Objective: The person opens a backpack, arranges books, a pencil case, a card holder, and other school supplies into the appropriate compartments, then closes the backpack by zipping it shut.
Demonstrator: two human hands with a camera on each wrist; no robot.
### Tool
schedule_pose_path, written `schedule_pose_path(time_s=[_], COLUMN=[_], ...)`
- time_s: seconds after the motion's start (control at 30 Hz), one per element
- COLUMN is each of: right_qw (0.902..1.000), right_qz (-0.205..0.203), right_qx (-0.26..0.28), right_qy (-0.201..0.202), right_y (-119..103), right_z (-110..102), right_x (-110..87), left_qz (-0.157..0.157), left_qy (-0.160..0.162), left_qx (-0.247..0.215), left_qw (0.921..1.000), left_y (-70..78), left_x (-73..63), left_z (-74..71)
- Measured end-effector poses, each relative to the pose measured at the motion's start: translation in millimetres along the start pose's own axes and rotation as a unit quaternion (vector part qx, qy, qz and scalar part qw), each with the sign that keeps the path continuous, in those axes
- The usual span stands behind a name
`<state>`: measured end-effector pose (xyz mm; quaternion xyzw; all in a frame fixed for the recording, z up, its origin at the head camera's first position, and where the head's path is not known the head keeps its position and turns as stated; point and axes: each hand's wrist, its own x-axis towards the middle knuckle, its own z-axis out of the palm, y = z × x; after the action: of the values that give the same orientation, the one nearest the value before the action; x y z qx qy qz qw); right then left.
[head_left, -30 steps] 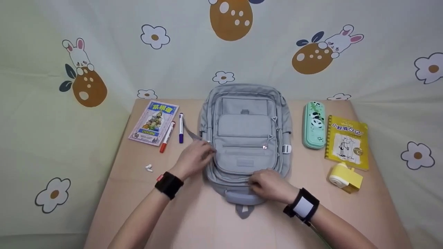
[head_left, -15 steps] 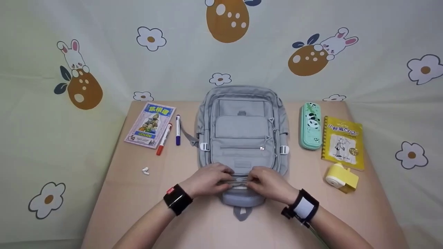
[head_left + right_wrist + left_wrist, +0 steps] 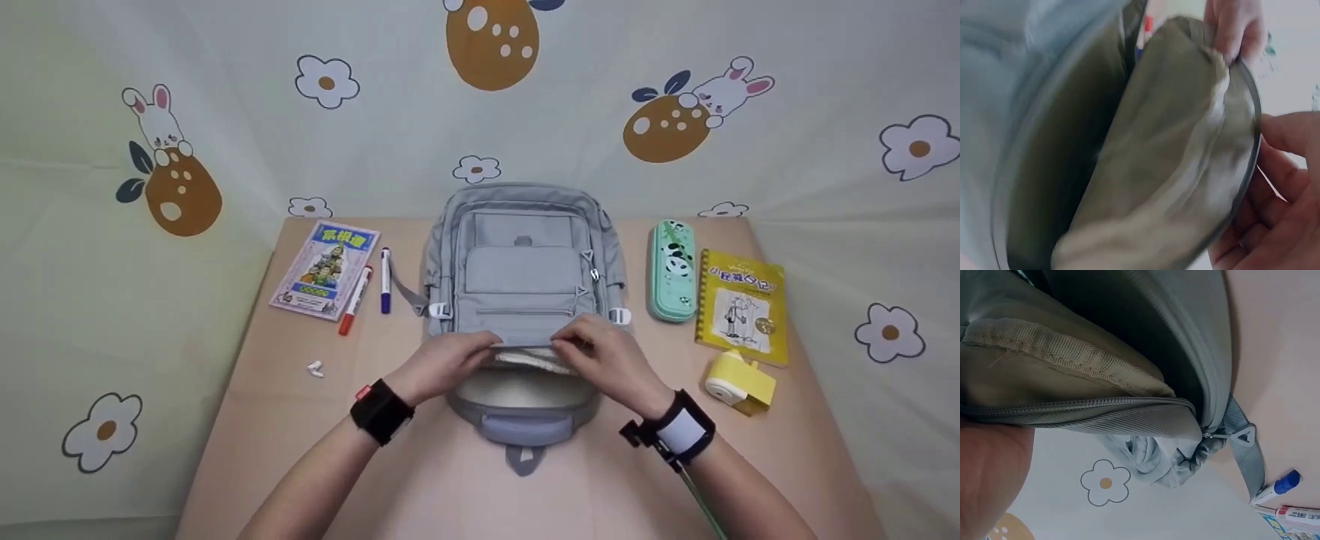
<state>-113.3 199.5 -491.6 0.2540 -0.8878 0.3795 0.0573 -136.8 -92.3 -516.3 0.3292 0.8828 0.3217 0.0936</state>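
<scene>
Steadily raise the front flap (image 3: 1157, 152), pinched at its edge by left hand (image 3: 444, 365) and right hand (image 3: 616, 364) alike, with both sides level. Leave the gray backpack (image 3: 523, 270) lying flat, central on the desk (image 3: 517, 510).

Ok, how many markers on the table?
2. Red-capped marker by the pink-bordered book; blue-capped marker between that one and the backpack. Any inside the backpack would be hidden.

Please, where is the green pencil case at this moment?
In the head view, the green pencil case lies on the right side of the table, between the grey backpack and the yellow book.
</scene>
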Motion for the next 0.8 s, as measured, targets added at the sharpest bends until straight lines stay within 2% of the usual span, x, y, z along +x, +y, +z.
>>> schedule_pose_path(time_s=[0.1,0.23,0.3,0.4,0.6,0.8], right_qw=[0.9994,0.9978,0.9955,0.9867,0.9519,0.9065], right_qz=[0.009,0.039,0.073,0.15,0.305,0.421], right_qx=[-0.005,-0.007,0.0,0.015,0.02,-0.007], right_qy=[0.033,0.053,0.061,0.062,0.024,-0.025], right_y=[7.4,19.7,29.6,50.0,106.8,155.1], right_z=[-13.1,-31.9,-44.5,-67.9,-116.2,-142.5], right_x=[-1.6,-4.5,-6.0,-9.5,-28.5,-53.9], left_qz=[-0.002,-0.009,-0.006,-0.003,-0.009,-0.015], left_qy=[0.012,0.028,0.038,0.048,0.047,0.038], left_qx=[-0.01,-0.03,-0.03,-0.021,-0.014,-0.013], left_qw=[0.9999,0.9991,0.9988,0.9986,0.9988,0.9991], left_y=[2.0,3.9,4.7,5.9,7.8,9.2], left_x=[2.5,6.0,8.0,9.2,10.3,10.2], left_z=[-6.5,-12.4,-14.5,-17.5,-17.7,-16.2])
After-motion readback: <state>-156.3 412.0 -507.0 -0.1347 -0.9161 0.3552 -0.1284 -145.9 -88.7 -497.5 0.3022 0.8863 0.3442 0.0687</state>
